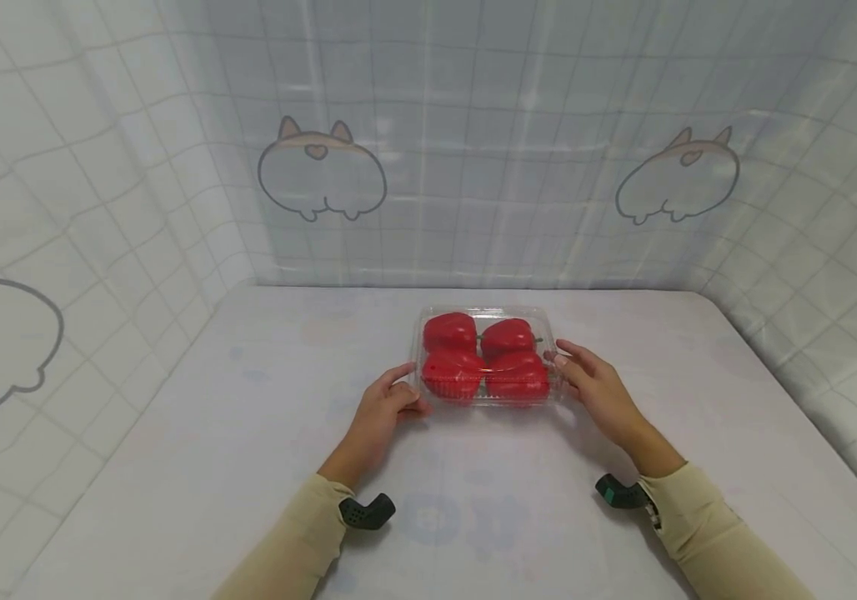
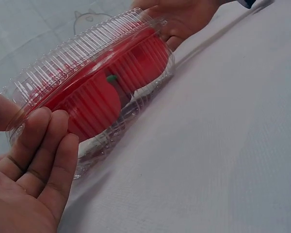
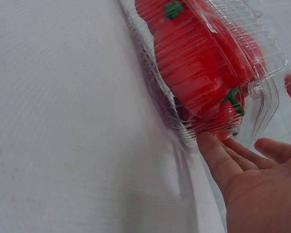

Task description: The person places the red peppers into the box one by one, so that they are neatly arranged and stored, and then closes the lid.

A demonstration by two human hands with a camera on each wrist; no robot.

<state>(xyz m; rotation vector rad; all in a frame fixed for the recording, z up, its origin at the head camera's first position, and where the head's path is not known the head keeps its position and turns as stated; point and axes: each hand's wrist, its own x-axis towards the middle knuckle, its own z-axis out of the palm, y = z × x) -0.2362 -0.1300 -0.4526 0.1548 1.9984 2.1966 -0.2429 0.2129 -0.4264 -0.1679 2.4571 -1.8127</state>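
Observation:
A clear plastic clamshell box (image 1: 488, 313) holds several red bell peppers (image 1: 449, 333) with green stems, the lid lying over them. At its left end my left hand (image 1: 383, 407) pinches the rim, its bent fingers (image 2: 39, 141) overlapping the corner in the left wrist view. My right hand (image 1: 603, 396) is at the opposite end. In the right wrist view its fairly straight fingertips (image 3: 208, 141) touch the box's lower corner, with another fingertip apart from the lid at the right edge. The ribbed front wall faces me, close over the table.
The box is near the middle of a white cloth-covered table (image 1: 248, 467). Checked curtains (image 1: 488, 167) with cartoon animal prints rise behind and on both sides. A dark wrist device (image 1: 367, 512) is on the left sleeve, another dark device (image 1: 620, 492) on the right.

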